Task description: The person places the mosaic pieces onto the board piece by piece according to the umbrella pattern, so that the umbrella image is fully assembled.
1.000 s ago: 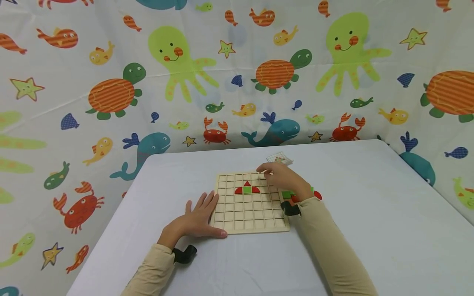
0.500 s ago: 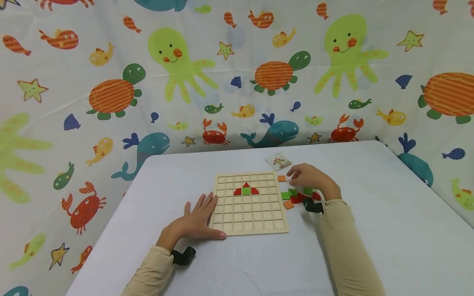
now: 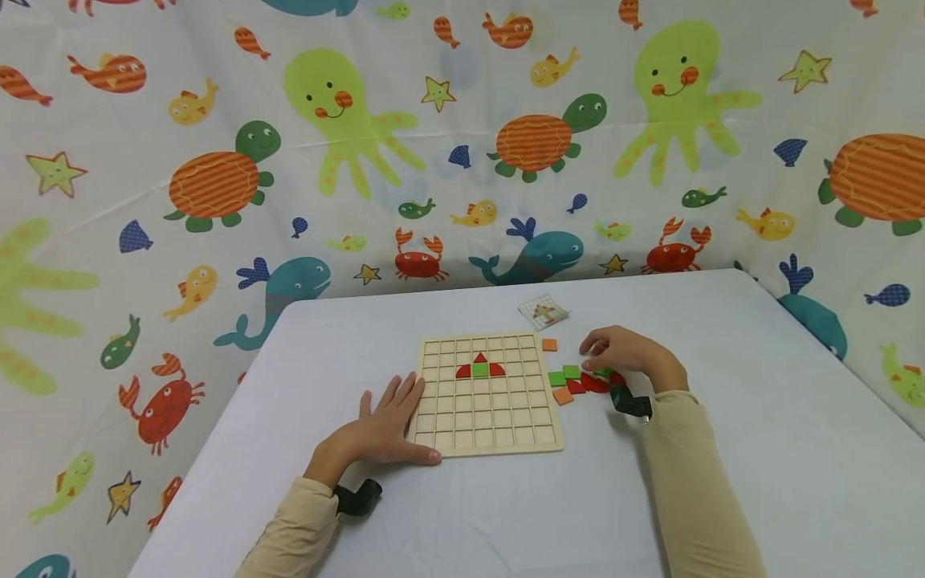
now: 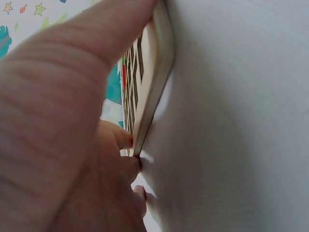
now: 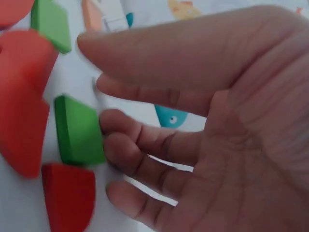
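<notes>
While a person's left hand (image 3: 383,431) rests with fingers straight and spread against a gridded board (image 3: 462,440), the right hand (image 3: 629,353) has loosely curved fingers, holding nothing, just beside a green tile (image 5: 79,133). Thick-edged and flat, the tile looks light, stiff and perhaps slippery, unlikely to break, and best pinched by opposite side edges. Red tiles (image 3: 595,383) lie close below those fingers, toward the wrist. The white surface (image 3: 506,522) beneath both hands seems smooth; beyond the fingertips, a sheet (image 3: 441,132) printed with sea animals forms the backdrop.
</notes>
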### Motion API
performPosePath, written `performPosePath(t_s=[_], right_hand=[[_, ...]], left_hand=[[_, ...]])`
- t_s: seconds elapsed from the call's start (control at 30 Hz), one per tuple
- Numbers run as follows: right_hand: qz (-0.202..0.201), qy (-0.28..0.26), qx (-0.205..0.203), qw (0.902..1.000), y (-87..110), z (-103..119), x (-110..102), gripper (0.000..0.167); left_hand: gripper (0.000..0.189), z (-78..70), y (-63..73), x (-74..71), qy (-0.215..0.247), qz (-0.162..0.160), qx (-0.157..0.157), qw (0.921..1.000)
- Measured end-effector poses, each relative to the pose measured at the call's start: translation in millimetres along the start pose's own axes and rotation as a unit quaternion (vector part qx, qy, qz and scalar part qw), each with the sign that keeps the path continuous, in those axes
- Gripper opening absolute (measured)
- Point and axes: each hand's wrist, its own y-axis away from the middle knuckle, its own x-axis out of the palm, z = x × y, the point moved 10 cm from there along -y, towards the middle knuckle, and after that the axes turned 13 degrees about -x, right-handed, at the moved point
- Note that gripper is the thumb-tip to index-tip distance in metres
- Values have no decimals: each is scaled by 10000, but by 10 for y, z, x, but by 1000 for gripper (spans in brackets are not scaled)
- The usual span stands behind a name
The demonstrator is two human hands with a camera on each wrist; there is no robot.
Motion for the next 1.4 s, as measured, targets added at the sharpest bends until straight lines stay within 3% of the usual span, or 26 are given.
performPosePath(t_s=[0.27,0.47,0.67,0.93,1.17,1.4], right_hand=[[17,-469,-316,9984,114,-52,-4,42],[212,-144,136,9996,318,-165,-99,30],[298,282,485,9980,354,-192,-117,26],[8,479,609,9970,367,-223,-172,19],[-52,587,762,9954,327,-291,-175,28],[-403,692,631,9948,306,-229,-244,24]], left_hand=[[132,4,-16,-7,-52,-10,-34,10000],[131,19,-8,8,-51,3,-59,10000],[131,33,1,-3,-13,-10,-61,10000],[131,14,-16,2,14,-23,53,10000],[131,5,-3,-4,-20,6,36,10000],[130,-1,-7,-6,-38,-2,39,10000]])
